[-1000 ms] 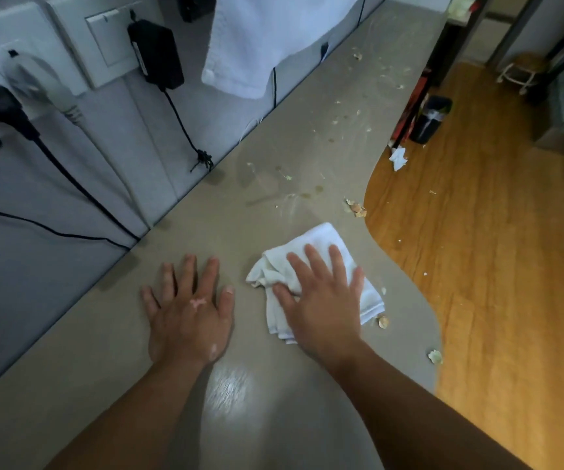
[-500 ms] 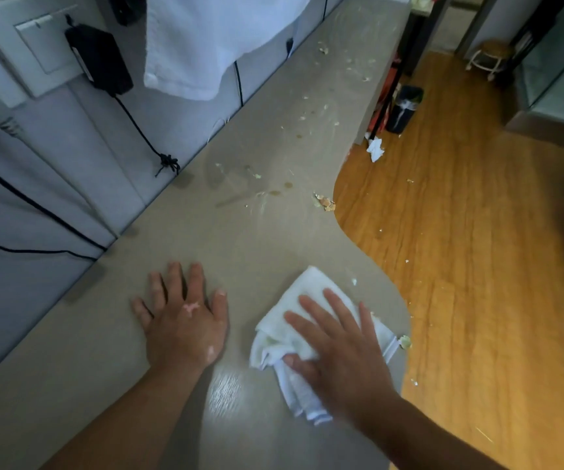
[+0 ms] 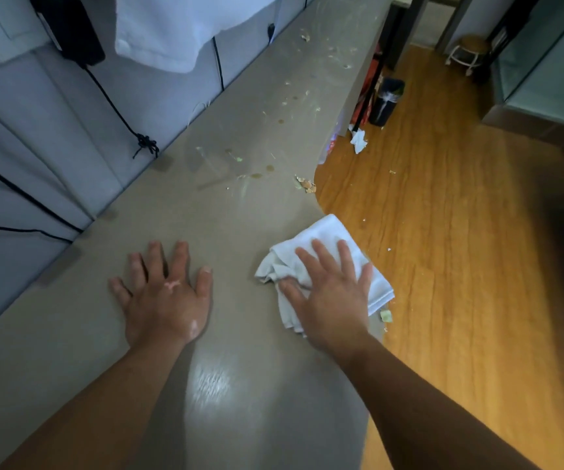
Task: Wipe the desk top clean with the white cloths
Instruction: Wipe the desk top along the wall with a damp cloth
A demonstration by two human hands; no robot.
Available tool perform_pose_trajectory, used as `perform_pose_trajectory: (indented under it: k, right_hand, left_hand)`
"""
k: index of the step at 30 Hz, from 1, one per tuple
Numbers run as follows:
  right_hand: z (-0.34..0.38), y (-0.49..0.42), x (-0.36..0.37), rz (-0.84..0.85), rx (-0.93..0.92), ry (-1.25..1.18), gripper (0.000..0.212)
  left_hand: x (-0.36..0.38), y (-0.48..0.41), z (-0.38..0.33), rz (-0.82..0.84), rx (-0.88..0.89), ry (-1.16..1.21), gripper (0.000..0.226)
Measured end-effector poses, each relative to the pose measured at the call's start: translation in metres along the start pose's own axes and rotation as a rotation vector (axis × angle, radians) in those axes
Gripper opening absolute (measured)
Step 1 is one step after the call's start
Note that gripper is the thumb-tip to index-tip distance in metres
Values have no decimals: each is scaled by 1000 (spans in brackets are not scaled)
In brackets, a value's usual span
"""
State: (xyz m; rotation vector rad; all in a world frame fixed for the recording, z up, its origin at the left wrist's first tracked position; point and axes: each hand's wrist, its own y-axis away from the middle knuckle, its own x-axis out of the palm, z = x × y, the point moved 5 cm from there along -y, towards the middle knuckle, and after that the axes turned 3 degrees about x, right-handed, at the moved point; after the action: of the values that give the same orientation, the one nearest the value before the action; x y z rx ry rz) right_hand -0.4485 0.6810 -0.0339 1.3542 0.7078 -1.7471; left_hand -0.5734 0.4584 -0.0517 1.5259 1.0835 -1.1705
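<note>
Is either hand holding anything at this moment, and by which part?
Nothing is gripped. The right hand lies flat, fingers spread, on the middle of the white cloth; the left hand rests bare on the desk top.

cloth at desk edge, debris behind

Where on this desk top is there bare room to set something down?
Bare: the near stretch between the forearms, and between the left hand and the wall. Crowded: crumbs at the edge, the scattered far end, and the white cloth under the right hand.
</note>
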Motion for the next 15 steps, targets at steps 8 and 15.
perform_pose_trajectory:
  k: [8,15]
  right_hand:
    - [-32,125,8,-91,-327,10,55]
    - [-51,67,0,-66,-147,-23,59]
  left_hand:
    - [-2,1,-2,-2,4,-1,67]
    - [-1,0,0,5,1,-12,68]
